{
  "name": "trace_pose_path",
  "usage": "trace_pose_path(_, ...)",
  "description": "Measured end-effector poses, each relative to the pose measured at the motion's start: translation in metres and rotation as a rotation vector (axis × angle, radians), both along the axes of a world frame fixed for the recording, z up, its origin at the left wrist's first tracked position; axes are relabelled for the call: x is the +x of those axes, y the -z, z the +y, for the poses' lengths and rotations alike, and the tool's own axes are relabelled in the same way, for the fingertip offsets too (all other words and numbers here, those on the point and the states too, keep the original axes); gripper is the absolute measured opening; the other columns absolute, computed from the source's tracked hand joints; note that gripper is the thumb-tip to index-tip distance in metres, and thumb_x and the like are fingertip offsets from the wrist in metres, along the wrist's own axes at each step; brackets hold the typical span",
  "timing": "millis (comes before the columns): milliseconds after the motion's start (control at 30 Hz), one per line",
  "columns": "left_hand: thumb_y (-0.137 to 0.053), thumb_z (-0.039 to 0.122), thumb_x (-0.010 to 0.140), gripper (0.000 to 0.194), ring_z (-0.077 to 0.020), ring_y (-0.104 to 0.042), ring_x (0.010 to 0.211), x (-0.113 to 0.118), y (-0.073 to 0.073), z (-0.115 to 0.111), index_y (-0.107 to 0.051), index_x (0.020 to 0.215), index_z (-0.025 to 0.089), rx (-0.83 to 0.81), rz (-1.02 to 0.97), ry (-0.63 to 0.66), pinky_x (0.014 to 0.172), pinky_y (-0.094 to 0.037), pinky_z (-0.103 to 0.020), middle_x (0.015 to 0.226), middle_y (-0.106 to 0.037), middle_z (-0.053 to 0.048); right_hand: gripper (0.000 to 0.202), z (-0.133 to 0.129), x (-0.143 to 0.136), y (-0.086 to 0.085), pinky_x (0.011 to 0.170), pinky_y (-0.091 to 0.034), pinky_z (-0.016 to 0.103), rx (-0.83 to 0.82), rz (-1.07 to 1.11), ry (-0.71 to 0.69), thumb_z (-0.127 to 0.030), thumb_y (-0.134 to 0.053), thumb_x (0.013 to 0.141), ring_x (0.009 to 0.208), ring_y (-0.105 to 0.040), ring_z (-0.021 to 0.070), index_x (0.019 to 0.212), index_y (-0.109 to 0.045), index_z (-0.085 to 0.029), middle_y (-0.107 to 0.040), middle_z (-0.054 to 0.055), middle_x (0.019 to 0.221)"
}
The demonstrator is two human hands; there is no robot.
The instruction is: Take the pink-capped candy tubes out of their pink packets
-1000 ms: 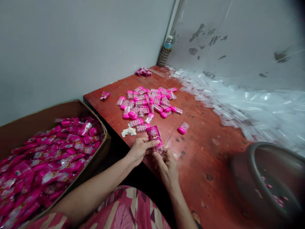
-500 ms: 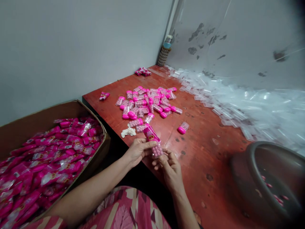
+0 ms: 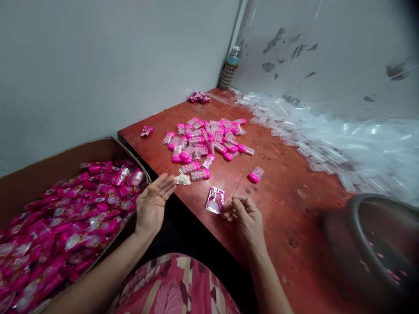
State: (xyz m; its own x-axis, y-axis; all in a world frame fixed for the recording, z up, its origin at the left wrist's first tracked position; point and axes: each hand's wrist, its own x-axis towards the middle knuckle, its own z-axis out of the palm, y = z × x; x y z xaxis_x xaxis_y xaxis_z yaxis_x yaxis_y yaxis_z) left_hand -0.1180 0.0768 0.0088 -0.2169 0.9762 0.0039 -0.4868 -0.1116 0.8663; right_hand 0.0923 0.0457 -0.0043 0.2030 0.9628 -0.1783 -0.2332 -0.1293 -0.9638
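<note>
My left hand is open with its palm up and fingers spread, beside the right edge of the cardboard box of pink wrapped packs. A small pink and silver sachet is pinched at its lower right corner by my right hand, above the near table edge. Beyond it lies a pile of clear containers with pink caps, filled with pink balls. One such container lies apart to the right. A crumpled white piece sits near my left fingertips.
On the red table, a large grey tub with a few pink pieces stands at right. Empty clear containers are heaped along the wall. A bottle in a woven holder stands at the corner; pink sachets lie nearby.
The wrapped container that both hands held is out of them. My left hand has moved left to the box and opened; a flat sachet now shows in my right hand.
</note>
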Motion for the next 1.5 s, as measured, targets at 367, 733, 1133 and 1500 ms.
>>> trace_pose_path(367, -0.051, 0.030, 0.079, 0.024, -0.0267, -0.037, 0.120, 0.070, 0.041, 0.014, -0.063, 0.099, 0.022, 0.509, 1.456, 0.256, 0.101, -0.022, -0.051, 0.119, -0.055, -0.007, 0.020, -0.009, 0.008, 0.007, 0.048, -0.042, 0.021, -0.033, -0.183, -0.006, -0.037, -0.055, 0.077, 0.053, -0.057, 0.0122, 0.079, -0.052, -0.017, -0.062, 0.002, 0.064)
trace_pose_path(733, -0.050, 0.028, 0.081, 0.022, -0.0243, -0.044, 0.115, 0.072, 0.049, 0.015, -0.064, 0.094, 0.019, 0.573, 1.394, 0.159, 0.100, -0.028, -0.048, 0.106, -0.063, -0.004, 0.021, -0.009, 0.000, 0.008, 0.058, -0.047, 0.027, 0.037, -0.370, 0.097, -0.039, -0.055, 0.076, 0.058, -0.059, 0.0144, 0.080, -0.055, -0.018, -0.063, 0.001, 0.069)
trace_pose_path(1133, -0.048, 0.021, 0.081, 0.021, -0.0223, -0.048, 0.112, 0.071, 0.052, 0.013, -0.064, 0.095, 0.020, 0.636, 1.248, 0.077, 0.098, -0.031, -0.048, 0.103, -0.064, -0.005, 0.030, 0.002, -0.008, 0.012, 0.062, -0.048, 0.029, 0.052, -0.408, 0.119, -0.037, -0.061, 0.071, 0.073, -0.059, 0.0172, 0.093, -0.052, -0.018, -0.062, 0.004, 0.085)
trace_pose_path(1500, -0.054, 0.040, 0.074, 0.031, -0.0199, -0.063, 0.068, 0.063, 0.012, 0.014, -0.068, 0.088, 0.016, -0.009, 0.505, 0.624, 0.066, -0.049, -0.029, 0.073, -0.069, -0.005, 0.028, 0.019, 0.006, -0.009, 0.042, -0.039, 0.019, 0.018, -0.124, -0.064, -0.031, -0.062, 0.070, 0.046, -0.049, 0.0083, 0.094, -0.049, -0.021, -0.056, -0.005, 0.065)
